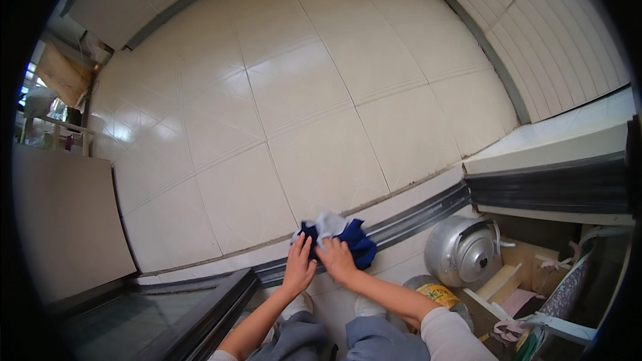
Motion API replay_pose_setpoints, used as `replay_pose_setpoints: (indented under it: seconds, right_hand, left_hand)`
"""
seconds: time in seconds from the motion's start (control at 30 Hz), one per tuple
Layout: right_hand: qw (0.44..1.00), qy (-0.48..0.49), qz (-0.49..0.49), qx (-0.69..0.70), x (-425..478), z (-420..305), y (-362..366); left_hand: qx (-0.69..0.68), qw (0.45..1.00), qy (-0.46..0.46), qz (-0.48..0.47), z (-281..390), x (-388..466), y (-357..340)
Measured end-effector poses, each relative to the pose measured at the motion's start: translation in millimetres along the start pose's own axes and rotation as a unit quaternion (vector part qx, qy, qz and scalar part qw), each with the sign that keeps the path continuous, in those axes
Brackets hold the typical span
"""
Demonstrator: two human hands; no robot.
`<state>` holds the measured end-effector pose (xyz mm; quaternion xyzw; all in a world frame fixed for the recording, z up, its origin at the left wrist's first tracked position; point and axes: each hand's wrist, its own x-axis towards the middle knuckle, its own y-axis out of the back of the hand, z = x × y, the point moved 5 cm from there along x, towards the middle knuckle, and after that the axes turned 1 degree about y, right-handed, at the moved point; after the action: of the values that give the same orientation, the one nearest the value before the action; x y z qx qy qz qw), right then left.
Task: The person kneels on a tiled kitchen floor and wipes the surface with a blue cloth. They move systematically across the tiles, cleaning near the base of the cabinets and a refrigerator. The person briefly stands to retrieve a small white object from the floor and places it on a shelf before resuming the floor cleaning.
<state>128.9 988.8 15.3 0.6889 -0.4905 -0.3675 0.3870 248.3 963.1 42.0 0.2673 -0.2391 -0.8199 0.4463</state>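
Observation:
A crumpled dark blue and light grey cloth (pixel 362 245) lies across the dark metal sliding-door track (pixel 416 217) at the threshold. My right hand (pixel 338 262) grips the middle of it, with curled fingers around a light grey fold. At the cloth's left edge, my left hand (pixel 301 266) touches it with fingers extended and thumb apart. Parts of the cloth are hidden under both hands. Below, my shoes (pixel 299 306) stand close to the track on the near side.
Beige floor tiles (pixel 311 125) stretch beyond the threshold. On the right are an aluminium kettle (pixel 459 255), a clear plastic bottle (pixel 434 293) with a yellow label and a wooden box (pixel 501 281). A dark-framed glass door (pixel 200 316) stands at lower left, near my left arm.

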Motion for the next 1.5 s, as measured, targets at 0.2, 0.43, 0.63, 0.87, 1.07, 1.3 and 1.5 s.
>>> replay_pose_setpoints:
  seconds: [0.2, 0.43, 0.63, 0.87, 1.07, 1.3, 1.5]
  right_hand:
    - [0.979, 0.179, -0.016, 0.096, 4.4, 29.7, 14.8]
    - [0.993, -0.109, 0.002, 0.054, -20.3, 125.4, 77.3]
    - [0.948, -0.2, -0.019, 0.246, 25.5, 117.8, 135.5]
    - [0.948, -0.098, 0.008, 0.304, 67.6, -2.0, 278.2]
    - [0.937, -0.185, 0.176, 0.24, 64.5, -83.0, 332.3]
    - [0.928, -0.173, 0.221, 0.246, 54.0, -96.0, 341.4]
    - [0.918, -0.208, 0.193, 0.275, 34.3, -104.4, 320.7]
  left_hand:
    - [0.111, 0.992, -0.046, -0.031, -14.3, 10.0, -8.1]
    - [0.235, 0.933, -0.12, -0.243, 21.9, 11.9, -31.6]
    - [-0.013, 0.955, 0.112, -0.274, 43.9, 62.5, 19.3]
    - [-0.574, 0.748, 0.309, -0.123, 189.6, 91.8, 128.4]
    - [-0.693, 0.637, 0.296, 0.163, 220.7, 54.5, 147.7]
    - [-0.688, 0.649, 0.286, 0.153, 212.6, 35.6, 127.4]
    - [-0.673, 0.678, 0.28, 0.096, 190.3, 6.5, 123.4]
